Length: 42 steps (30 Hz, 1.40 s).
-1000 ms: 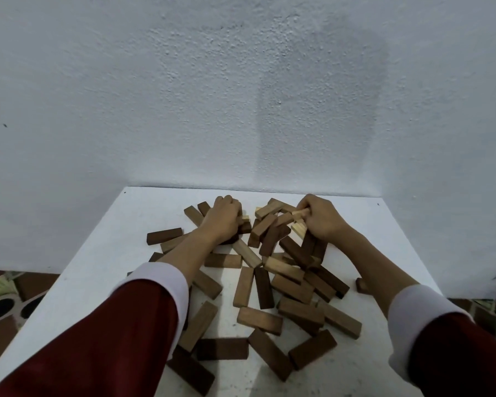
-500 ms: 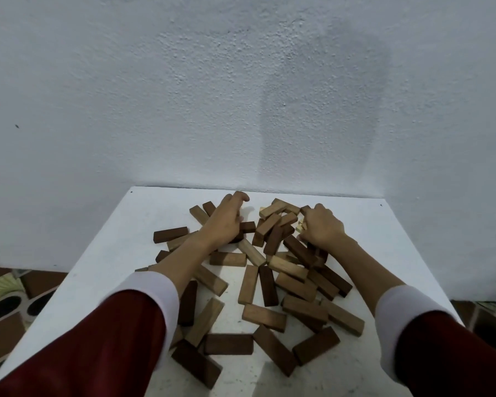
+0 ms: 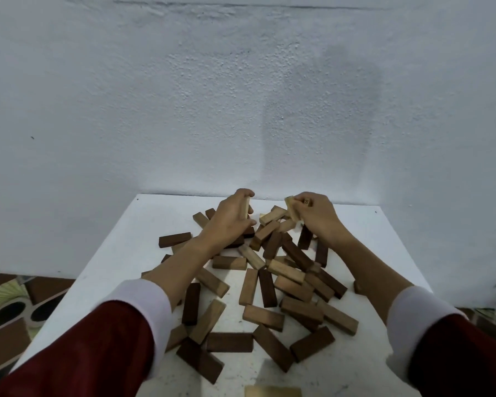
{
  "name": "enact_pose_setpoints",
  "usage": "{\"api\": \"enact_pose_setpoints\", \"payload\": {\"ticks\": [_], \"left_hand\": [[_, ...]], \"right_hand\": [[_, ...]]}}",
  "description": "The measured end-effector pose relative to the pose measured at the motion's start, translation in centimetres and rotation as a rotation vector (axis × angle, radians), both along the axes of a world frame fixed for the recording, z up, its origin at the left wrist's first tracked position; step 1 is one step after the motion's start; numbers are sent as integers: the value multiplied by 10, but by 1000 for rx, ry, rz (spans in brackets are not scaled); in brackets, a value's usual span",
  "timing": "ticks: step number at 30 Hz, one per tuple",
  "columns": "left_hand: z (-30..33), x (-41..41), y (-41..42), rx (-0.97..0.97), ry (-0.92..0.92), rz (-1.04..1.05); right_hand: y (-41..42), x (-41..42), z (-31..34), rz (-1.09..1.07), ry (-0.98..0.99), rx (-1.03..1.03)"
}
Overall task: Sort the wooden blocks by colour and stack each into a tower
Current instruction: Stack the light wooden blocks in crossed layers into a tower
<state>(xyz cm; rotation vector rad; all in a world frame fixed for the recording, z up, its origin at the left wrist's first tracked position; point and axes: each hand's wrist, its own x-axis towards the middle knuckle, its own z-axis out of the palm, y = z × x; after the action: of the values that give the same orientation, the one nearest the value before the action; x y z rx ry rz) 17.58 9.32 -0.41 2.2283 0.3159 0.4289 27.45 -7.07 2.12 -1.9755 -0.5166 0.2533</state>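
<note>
- The left hand (image 3: 229, 217) is curled round 1 pale block (image 3: 244, 207), held upright above the far edge of the pile.
- The right hand (image 3: 317, 214) pinches a second pale block (image 3: 292, 209), tilted and lifted clear of the heap.
- The 2 hands are apart, with a gap between them over the far part of the pile.
- The wooden blocks (image 3: 269, 282) lie unsorted in a loose heap on the white worktop (image 3: 121, 253). Pale, mid-brown and dark pieces cross and overlap one another.
- No tower is visible; sorting appears to be at an early stage.
- Risk 1: both forearms pass low over the heap. A sleeve (image 3: 143, 305) or wrist can drag blocks toward the worktop edge.
- Risk 2: a dark block (image 3: 358, 287) lies near the right edge, and 1 more pale block (image 3: 272, 391) lies at the near edge. A nudge can push either off.
- Risk 3: the dim light makes mid-brown and pale pieces look alike, so a block can be placed in the wrong group.
- Risk 4: pulling a buried block can shift the pieces that rest on it.
</note>
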Motion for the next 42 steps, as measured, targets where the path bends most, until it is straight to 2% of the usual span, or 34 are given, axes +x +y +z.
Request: {"api": "enact_pose_setpoints", "payload": {"ticks": [5,8,18,20,22,24,28,30,33,36,39,42], "left_hand": [[40,-14,-22,25,-96,-44],[58,-28,-34,78,-139,-92],[102,-105,-51,167,-304,-119],[107,-124,-53,158,-323,-116],[108,-145,-53,161,-338,-102],[103,-171,-51,124,-333,-63],[73,-219,-46,22,-260,0],[48,-240,-48,-23,-210,-14],[9,-266,-48,-53,-113,-10],[-21,-280,-49,1,11,18],[-42,-292,-44,-4,40,-26],[-60,-299,-33,93,125,5]], "right_hand": [[1,-28,34,117,270,178],[-2,-46,54,172,328,247],[-23,-118,110,316,178,200],[-25,-137,116,337,114,139],[-24,-158,122,302,-28,19],[-24,-183,126,249,-159,-14],[-25,-235,133,291,-131,68],[-20,-265,124,322,-195,82],[-6,-312,88,287,-187,139],[5,-343,37,266,-310,-119],[9,-351,-14,217,-261,-286],[8,-342,-45,94,-212,-383]]}}
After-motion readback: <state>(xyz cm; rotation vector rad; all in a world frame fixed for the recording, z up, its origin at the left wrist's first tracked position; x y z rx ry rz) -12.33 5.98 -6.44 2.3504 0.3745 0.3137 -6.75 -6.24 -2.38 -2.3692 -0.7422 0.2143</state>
